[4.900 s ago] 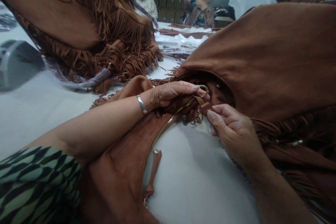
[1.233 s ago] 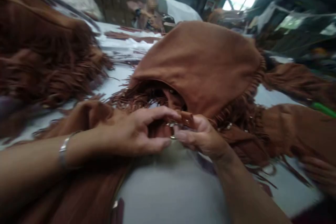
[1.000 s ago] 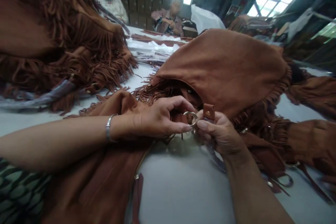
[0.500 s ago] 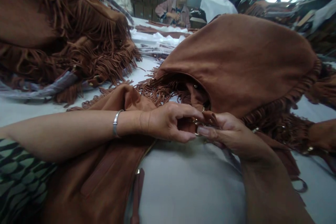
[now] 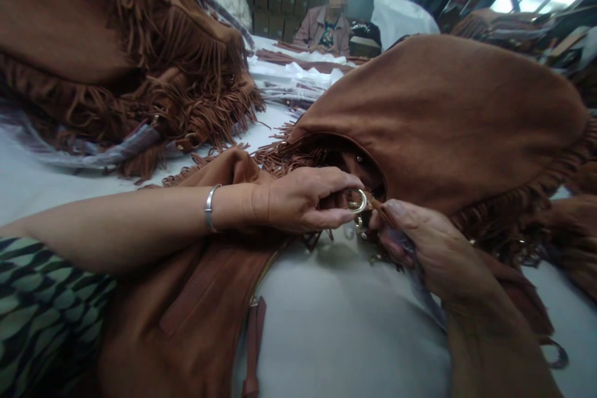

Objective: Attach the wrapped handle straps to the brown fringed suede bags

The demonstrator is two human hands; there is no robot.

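Observation:
My left hand pinches a gold metal ring between thumb and fingers. From the right, my right hand grips the end of a brown strap just beside that ring, with what looks like clear plastic under its fingers. More gold hardware hangs below the ring. Under my left forearm lies a brown suede bag with a gold zip and a long leather zip pull. Just beyond my hands rests another brown bag, its curved opening facing me.
At the left stands a heap of fringed brown bags, with plastic-wrapped straps at its foot. More fringed brown pieces lie at the right. Two people sit across the white table, one in a pinkish jacket.
The ring, mostly hidden between the fingers before, now shows clearly in my left hand. My right hand has shifted slightly right with the strap. The whole view has swung a little left.

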